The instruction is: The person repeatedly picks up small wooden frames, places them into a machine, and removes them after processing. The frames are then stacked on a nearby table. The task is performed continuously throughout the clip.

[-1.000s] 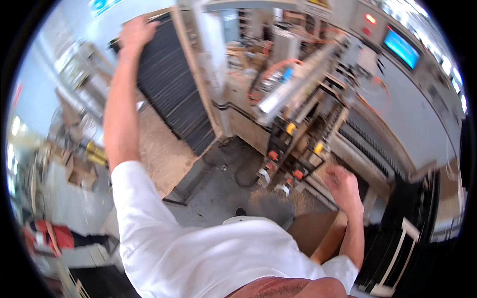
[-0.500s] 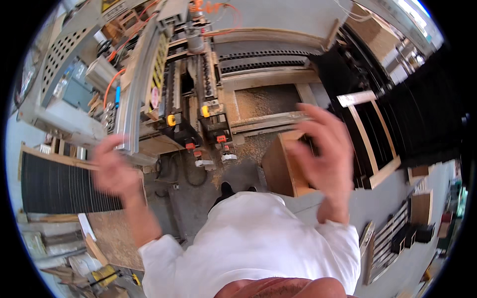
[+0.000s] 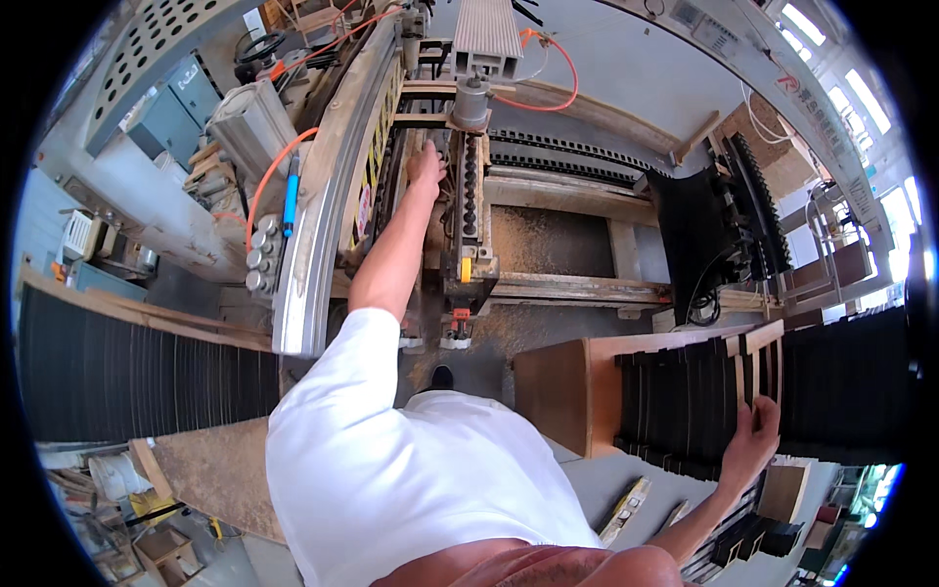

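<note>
My left hand point(image 3: 427, 168) reaches forward between the rails of a machine, its fingers stretched out beside a row of black rollers point(image 3: 469, 201). I make out nothing held in it. A metal cylinder point(image 3: 471, 103) stands just beyond it on the right. At the right, my right hand point(image 3: 755, 435) is closed on the near end of a pale-edged wooden frame point(image 3: 740, 377). That frame stands in a row of black panels point(image 3: 675, 401) packed on edge. The fingertips are partly hidden against the strips.
A brown wooden box point(image 3: 553, 386) stands by the right-hand row. More dark panels point(image 3: 147, 362) line the left side. A silver beam point(image 3: 311, 293) runs along the machine's left, near an orange hose point(image 3: 262, 186). Sawdust lies inside the machine bed point(image 3: 558, 289).
My left hand has moved forward and right into the machine. My right hand has gone from mid-air down to the right and taken hold of the wooden frame. The view has shifted.
</note>
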The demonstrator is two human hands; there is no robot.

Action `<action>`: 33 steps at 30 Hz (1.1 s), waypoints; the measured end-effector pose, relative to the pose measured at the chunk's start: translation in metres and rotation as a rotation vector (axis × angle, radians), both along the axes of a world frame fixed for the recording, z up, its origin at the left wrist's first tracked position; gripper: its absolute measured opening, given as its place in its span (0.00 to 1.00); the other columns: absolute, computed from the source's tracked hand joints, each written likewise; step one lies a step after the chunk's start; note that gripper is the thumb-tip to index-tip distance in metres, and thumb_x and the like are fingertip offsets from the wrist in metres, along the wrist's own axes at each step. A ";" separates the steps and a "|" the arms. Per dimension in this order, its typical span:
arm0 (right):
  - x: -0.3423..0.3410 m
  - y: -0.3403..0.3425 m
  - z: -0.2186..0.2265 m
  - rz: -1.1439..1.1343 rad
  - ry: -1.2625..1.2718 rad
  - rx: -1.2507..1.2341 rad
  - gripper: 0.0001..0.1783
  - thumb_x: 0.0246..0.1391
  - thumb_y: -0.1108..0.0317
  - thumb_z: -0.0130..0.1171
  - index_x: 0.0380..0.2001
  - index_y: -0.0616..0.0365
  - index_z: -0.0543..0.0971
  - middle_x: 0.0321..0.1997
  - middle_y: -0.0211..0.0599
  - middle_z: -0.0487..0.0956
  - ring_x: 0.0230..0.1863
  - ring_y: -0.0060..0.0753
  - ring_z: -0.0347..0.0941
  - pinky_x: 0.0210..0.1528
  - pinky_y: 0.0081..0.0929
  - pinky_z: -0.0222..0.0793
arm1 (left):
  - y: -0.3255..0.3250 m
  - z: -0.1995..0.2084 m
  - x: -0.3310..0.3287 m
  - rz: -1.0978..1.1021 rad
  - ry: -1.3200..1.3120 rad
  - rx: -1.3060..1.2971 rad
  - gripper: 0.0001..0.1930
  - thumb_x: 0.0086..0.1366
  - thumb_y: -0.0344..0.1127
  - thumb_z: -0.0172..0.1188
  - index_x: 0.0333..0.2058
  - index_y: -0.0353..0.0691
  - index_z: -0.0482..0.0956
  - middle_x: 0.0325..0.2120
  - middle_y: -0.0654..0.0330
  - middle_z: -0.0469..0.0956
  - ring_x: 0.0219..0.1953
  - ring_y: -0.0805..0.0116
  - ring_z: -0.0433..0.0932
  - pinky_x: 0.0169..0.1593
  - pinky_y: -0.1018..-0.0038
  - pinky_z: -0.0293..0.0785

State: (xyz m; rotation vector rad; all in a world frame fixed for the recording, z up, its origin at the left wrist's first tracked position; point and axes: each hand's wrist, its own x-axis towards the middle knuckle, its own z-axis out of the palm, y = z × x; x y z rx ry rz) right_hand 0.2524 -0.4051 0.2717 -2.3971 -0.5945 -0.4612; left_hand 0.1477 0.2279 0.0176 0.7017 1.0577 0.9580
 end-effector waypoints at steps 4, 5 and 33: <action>-0.042 0.045 0.024 -0.006 -0.028 0.087 0.10 0.52 0.81 0.57 0.39 0.65 0.74 0.45 0.40 0.76 0.46 0.28 0.70 0.47 0.25 0.70 | 0.079 -0.032 0.036 0.070 0.035 -0.036 0.30 0.62 0.58 0.52 0.48 0.34 0.69 0.38 0.54 0.72 0.36 0.59 0.74 0.41 0.62 0.76; -0.056 0.065 0.027 0.022 -0.011 0.098 0.10 0.50 0.83 0.57 0.38 0.65 0.74 0.45 0.41 0.77 0.48 0.30 0.71 0.46 0.25 0.71 | 0.099 -0.039 0.040 0.104 0.039 -0.067 0.30 0.60 0.61 0.54 0.43 0.35 0.71 0.33 0.57 0.71 0.32 0.62 0.72 0.41 0.60 0.76; -0.038 0.511 -0.200 1.449 -0.045 -0.129 0.13 0.41 0.69 0.63 0.33 0.53 0.73 0.32 0.38 0.79 0.40 0.46 0.73 0.42 0.40 0.67 | -0.115 -0.014 -0.071 -0.001 -0.594 0.039 0.16 0.57 0.23 0.50 0.45 0.37 0.69 0.40 0.57 0.75 0.43 0.61 0.75 0.50 0.63 0.71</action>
